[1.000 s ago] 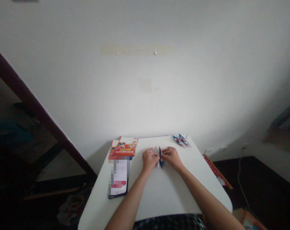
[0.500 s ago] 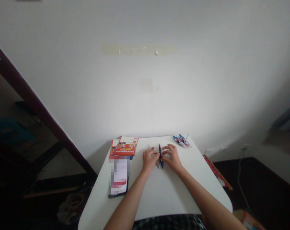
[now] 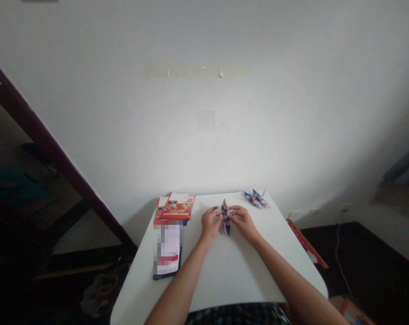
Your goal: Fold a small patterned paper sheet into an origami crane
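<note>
Between my two hands, over the middle of the white table, is a piece of folded origami paper [image 3: 225, 212], long and narrow with a pattern in blue, red and white. One point of it aims at the wall, and its near end splits into two points. My left hand [image 3: 211, 224] pinches its left edge between thumb and finger. On the opposite edge, my right hand [image 3: 244, 222] pinches it the same way, the other fingers curved above. Two folded paper cranes [image 3: 256, 198] of similar pattern lie together at the table's far right corner.
The white table [image 3: 231, 280] stands against the wall. Orange and white paper packets [image 3: 175, 207] lie at its far left. Nearer me is a phone [image 3: 170, 253] with a blurred screen. A dark-framed opening [image 3: 62, 153] is on the left, and a cable [image 3: 339, 253] hangs at right.
The folded paper has turned and spread between my fingers, so more of its patterned face shows. Both hands have shifted only slightly; the cranes, packets and phone are unmoved.
</note>
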`<state>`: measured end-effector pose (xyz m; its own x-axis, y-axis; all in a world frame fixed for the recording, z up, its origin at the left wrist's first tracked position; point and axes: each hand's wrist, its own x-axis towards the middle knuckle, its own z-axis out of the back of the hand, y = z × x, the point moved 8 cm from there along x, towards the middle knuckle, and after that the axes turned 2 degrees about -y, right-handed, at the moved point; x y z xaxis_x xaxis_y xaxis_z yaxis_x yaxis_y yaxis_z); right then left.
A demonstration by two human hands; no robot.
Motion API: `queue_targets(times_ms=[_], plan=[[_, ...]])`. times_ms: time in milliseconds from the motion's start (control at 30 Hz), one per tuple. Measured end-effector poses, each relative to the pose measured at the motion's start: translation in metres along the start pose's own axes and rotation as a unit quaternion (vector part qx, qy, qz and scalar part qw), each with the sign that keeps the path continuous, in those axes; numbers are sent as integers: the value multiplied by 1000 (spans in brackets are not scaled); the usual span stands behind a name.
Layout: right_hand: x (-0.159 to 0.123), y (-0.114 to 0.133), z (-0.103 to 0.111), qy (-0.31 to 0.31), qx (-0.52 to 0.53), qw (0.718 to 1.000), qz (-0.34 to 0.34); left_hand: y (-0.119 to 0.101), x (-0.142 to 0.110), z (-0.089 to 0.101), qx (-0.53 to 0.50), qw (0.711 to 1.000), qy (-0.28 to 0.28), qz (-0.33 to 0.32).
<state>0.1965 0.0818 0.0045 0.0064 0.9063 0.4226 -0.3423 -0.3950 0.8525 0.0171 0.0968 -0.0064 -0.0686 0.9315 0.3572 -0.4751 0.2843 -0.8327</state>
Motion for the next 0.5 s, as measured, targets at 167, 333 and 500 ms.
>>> queue_targets(times_ms=[167, 333, 500], plan=[[0, -4, 3, -20, -7, 1000, -1, -5, -4, 5, 11, 999, -35, -15], [0, -6, 3, -20, -14, 1000, 1, -3, -5, 4, 9, 1000, -29, -5], [0, -7, 2, -24, -26, 999, -7, 2, -4, 4, -19, 1000, -13, 14]])
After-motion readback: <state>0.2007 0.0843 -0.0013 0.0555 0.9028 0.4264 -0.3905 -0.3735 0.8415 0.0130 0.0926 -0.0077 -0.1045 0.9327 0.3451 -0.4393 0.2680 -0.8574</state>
